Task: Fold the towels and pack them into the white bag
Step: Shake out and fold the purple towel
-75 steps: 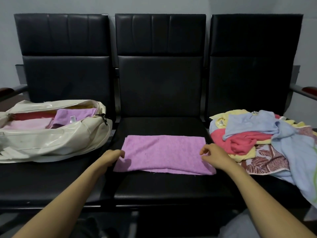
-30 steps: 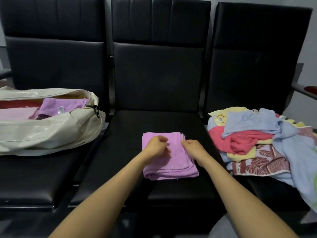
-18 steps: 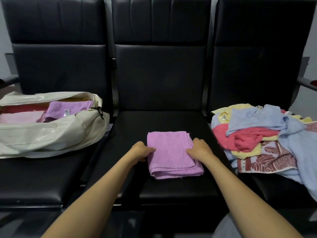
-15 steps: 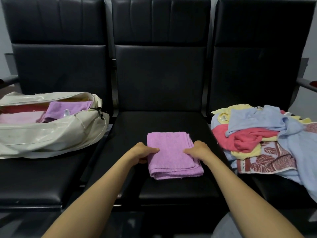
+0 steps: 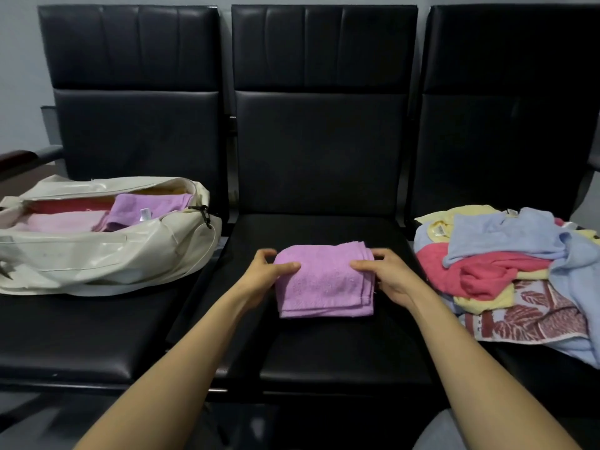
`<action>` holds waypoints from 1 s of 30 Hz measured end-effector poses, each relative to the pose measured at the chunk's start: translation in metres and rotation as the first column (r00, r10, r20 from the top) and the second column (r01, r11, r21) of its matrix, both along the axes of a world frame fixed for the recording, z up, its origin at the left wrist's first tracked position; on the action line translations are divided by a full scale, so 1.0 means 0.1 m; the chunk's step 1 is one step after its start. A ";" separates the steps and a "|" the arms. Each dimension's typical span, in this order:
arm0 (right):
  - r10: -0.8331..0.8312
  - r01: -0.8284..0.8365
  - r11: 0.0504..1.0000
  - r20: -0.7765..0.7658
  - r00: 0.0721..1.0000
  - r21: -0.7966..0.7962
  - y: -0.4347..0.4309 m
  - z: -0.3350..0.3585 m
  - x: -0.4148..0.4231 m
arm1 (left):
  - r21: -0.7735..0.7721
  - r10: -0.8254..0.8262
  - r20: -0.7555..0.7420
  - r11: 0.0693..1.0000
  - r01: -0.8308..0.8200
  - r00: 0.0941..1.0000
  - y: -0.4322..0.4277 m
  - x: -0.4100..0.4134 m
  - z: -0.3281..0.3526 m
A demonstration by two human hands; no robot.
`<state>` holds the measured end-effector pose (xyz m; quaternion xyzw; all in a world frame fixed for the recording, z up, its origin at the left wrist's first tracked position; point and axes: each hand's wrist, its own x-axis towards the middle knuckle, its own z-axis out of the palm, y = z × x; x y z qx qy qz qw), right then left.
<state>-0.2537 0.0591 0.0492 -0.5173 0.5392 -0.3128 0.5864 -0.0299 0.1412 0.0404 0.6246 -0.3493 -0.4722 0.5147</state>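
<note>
Black seat (image 5: 324, 345): left hand (image 5: 263, 277) and right hand (image 5: 389, 277) pinch folded purple towel (image 5: 324, 284); tag (image 5: 145, 213) writing unreadable.

three black seats in a row. the middle seat (image 5: 324, 349) shows bare cushion in front of and behind the folded purple towel (image 5: 324, 280). the left hand (image 5: 263, 274) and the right hand (image 5: 386, 277) each grip one side edge of it. to the left, the white bag (image 5: 97, 254) fills the back of the left seat (image 5: 81, 329). the bag's mouth gapes upward, partly filled with towels, with open air above it. bare cushion lies in front of the bag, and a strip of seat separates the bag from the left hand. to the right, a loose towel pile (image 5: 503, 254) covers the right seat, near the right hand. tall backrests (image 5: 321, 125) wall off the rear.
</note>
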 end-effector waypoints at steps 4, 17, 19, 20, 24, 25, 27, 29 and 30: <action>0.185 -0.172 0.975 0.082 0.979 -0.143 0.05 0.05 0.01 | -0.108 -0.130 0.174 0.983 0.150 0.976 0.11 0.12 0.03; 0.290 -0.414 0.875 -0.411 0.864 -0.253 0.39 0.14 0.23 | -0.233 0.027 0.748 0.946 0.224 0.663 0.30 0.20 0.00; 0.151 -0.339 0.878 -0.475 0.867 -0.339 0.45 0.16 0.28 | -0.307 0.122 0.765 0.932 0.191 0.632 0.32 0.16 0.00; 0.079 -0.293 0.876 -0.484 0.872 -0.384 0.47 0.17 0.31 | -0.341 0.165 0.761 0.924 0.171 0.627 0.32 0.14 0.00; -0.113 -0.161 0.793 -0.402 0.909 -0.587 0.51 0.16 0.31 | -0.406 0.260 0.784 0.902 0.148 0.564 0.34 0.08 0.05; -0.129 -0.155 0.763 -0.384 0.914 -0.628 0.51 0.16 0.29 | -0.410 0.270 0.790 0.900 0.148 0.551 0.34 0.07 0.06; -0.146 -0.164 0.710 -0.372 0.917 -0.685 0.50 0.16 0.28 | -0.414 0.285 0.809 0.897 0.155 0.515 0.36 0.08 0.08; -0.179 -0.187 0.668 -0.399 0.899 -0.721 0.50 0.16 0.25 | -0.438 0.328 0.837 0.882 0.176 0.439 0.37 0.11 0.08; -0.189 -0.198 0.649 -0.408 0.893 -0.734 0.50 0.15 0.24 | -0.464 0.360 0.837 0.866 0.188 0.412 0.37 0.13 0.07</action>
